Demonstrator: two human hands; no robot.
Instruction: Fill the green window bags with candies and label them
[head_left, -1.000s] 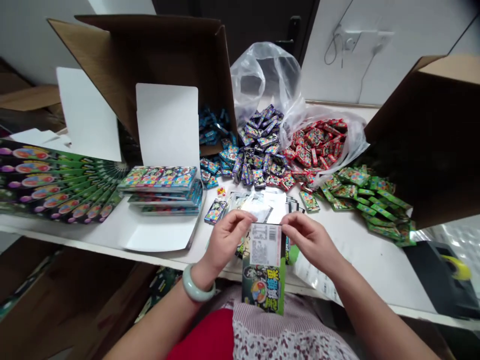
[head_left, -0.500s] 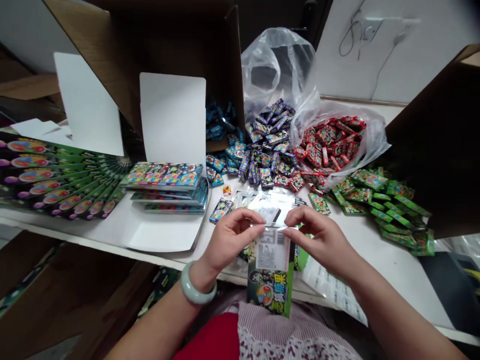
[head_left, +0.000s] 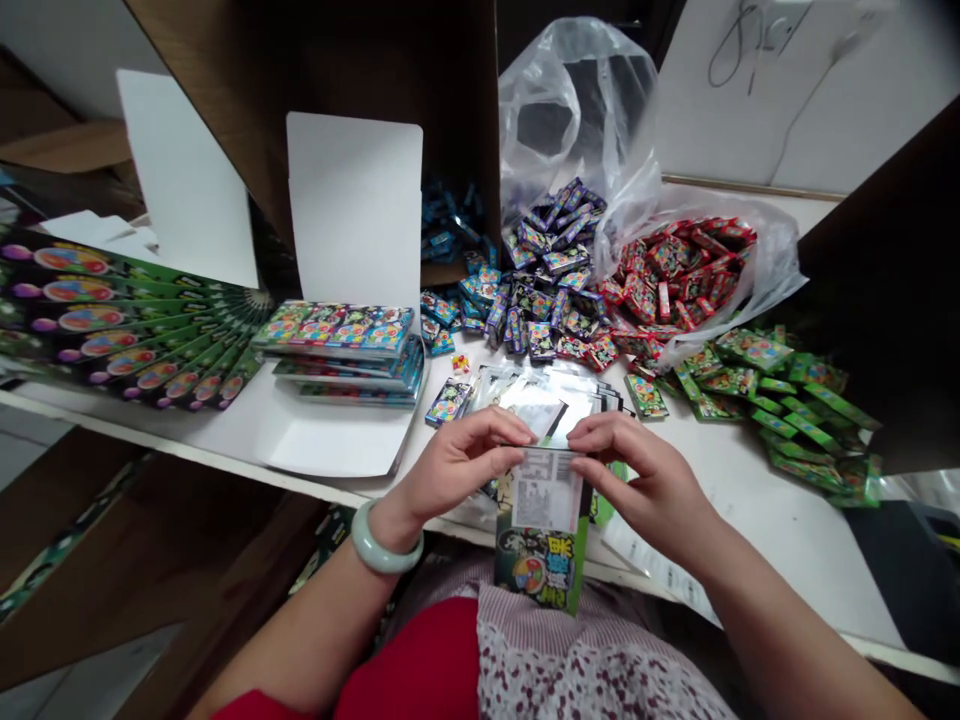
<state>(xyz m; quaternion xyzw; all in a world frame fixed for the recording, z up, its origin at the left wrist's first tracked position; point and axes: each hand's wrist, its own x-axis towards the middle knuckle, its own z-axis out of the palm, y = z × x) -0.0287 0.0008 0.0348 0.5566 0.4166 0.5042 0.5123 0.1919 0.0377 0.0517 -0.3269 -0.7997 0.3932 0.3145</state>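
Hands meet over the table edge, close to the body. L hand (head_left: 463, 462) pinches the top-left corner of a green packet (head_left: 541, 560), thumb + fingers closed on it. R hand (head_left: 646, 482) pinches the top-right corner the same way. Packet hangs upright between them. Its white barcode label is on the upper half facing the camera, w/ colourful print below, and the bottom end is over the person's lap. Pale green bangle (head_left: 384, 532) sits on the L wrist.

Just behind the hands, on the white table (head_left: 757, 520), lies a loose stack of flat clear bags (head_left: 536, 395). Further back is a heap of purple/blue small packs (head_left: 544, 290), next to an open cardboard box (head_left: 337, 110). Red packs (head_left: 675, 275) lie in a clear plastic bag (head_left: 577, 110). Green packs (head_left: 772, 395) are spread at R, in front of a second brown box (head_left: 892, 280). At L, a stack of flat printed boxes (head_left: 341, 340) sits on a white card (head_left: 330, 440). Beyond it is a fanned row of green cartons (head_left: 120, 320).
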